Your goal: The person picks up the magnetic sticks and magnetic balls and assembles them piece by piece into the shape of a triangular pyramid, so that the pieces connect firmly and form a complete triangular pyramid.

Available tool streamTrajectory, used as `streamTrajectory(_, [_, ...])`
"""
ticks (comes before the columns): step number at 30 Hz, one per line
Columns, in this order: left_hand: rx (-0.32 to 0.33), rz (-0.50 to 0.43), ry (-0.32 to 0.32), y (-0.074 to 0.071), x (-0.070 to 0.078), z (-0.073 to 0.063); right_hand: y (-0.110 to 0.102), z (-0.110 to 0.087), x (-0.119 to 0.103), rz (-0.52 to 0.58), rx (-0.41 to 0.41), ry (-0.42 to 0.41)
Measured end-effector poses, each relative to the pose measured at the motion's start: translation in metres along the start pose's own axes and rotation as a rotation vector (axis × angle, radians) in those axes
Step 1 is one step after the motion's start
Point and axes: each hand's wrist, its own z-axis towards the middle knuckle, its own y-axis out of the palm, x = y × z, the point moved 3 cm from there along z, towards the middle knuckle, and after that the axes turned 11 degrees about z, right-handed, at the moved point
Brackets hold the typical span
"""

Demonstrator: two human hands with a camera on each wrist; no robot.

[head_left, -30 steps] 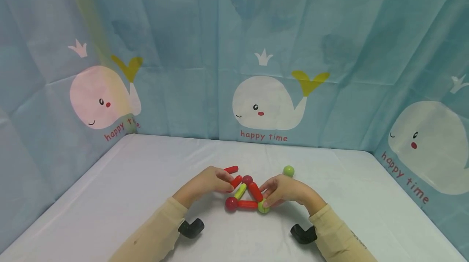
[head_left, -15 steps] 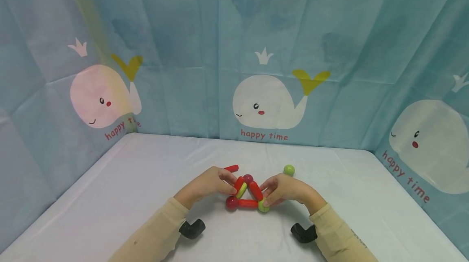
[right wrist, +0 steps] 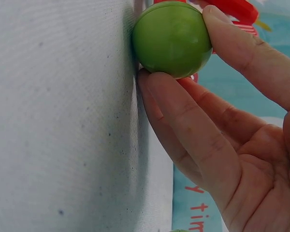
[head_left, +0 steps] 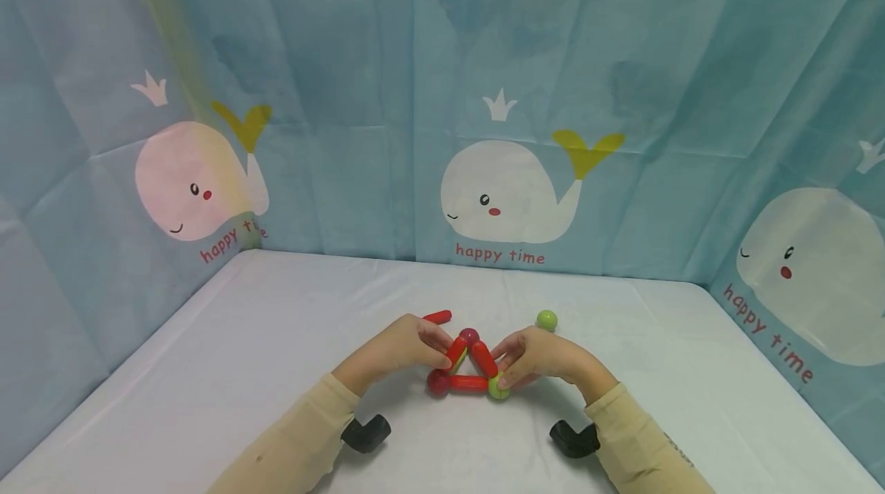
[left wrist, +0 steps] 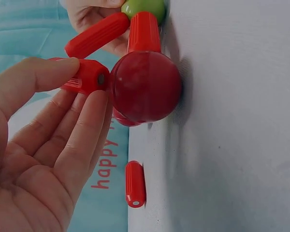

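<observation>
In the head view, red rods and balls form a triangle. My left hand (head_left: 408, 342) pinches a red rod (left wrist: 89, 77) between thumb and fingers. That rod's grey-tipped end lies close beside the front red ball (head_left: 438, 382); contact is unclear. A yellow-green rod (head_left: 461, 359) shows partly behind it. At the back sits another red ball (head_left: 469, 336). My right hand (head_left: 539, 357) holds a green ball (right wrist: 173, 38) at the right corner with thumb and fingertips. One red rod (head_left: 469, 383) joins the front balls; another red rod (head_left: 484, 359) slants up from the green ball.
A loose red rod (head_left: 439, 316) lies behind my left hand. Beyond my right hand rests a loose green ball (head_left: 547, 319). Black bent pieces (head_left: 366, 433) sit beside both sleeves. A blue whale-print curtain (head_left: 346, 194) stands behind the white table (head_left: 290, 309).
My left hand has moved slightly right and toward the triangle, bringing its red rod in over the yellow-green rod, between the two red balls. The right hand stays on the green ball.
</observation>
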Motion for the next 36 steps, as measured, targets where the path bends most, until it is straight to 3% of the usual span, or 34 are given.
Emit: streamTrajectory(36, [-0.003,0.047,0.004,0.0033,-0.0028,0.0017,0.0011,0.0001,-0.0006,-0.016,0.007,0.025])
